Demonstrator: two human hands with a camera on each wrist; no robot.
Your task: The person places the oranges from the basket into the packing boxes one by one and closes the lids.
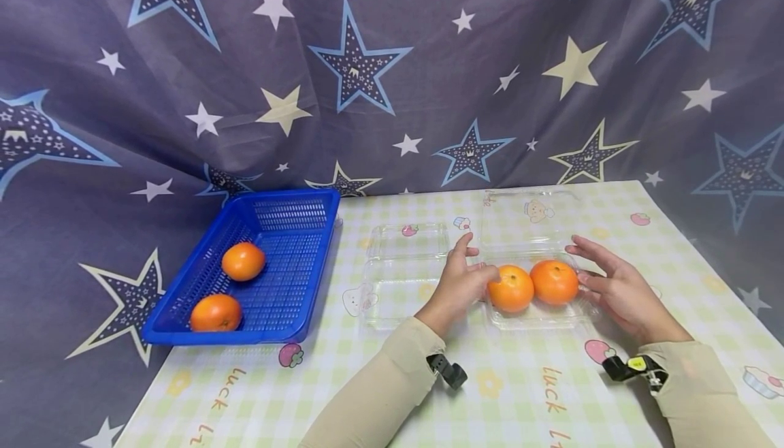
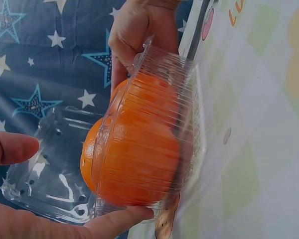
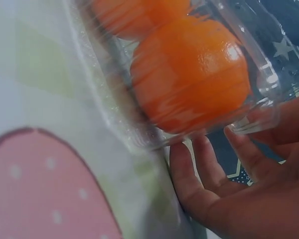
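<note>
Two oranges, one on the left [image 1: 511, 289] and one on the right [image 1: 554, 282], sit side by side in a clear plastic clamshell box [image 1: 533, 320]. Its lid [image 1: 520, 220] lies folded back, away from the person. At the box's left side is my left hand [image 1: 456, 288]. One extended finger touches the side wall, while the thumb [image 2: 15, 148] stands apart from the fruit. My right hand [image 1: 625, 291] is at the opposite end, its loosely bent fingers [image 3: 187, 172] against the wall. Neither hand grips an orange.
A blue plastic basket [image 1: 315, 264] at the left holds two more oranges, one farther back [image 1: 243, 261] and one near its front edge [image 1: 216, 313]. Between basket and left hand lies another clear clamshell box [image 1: 392, 322], lid back. A star-patterned curtain [image 1: 392, 148] hangs behind the checked tablecloth [image 1: 490, 414].
</note>
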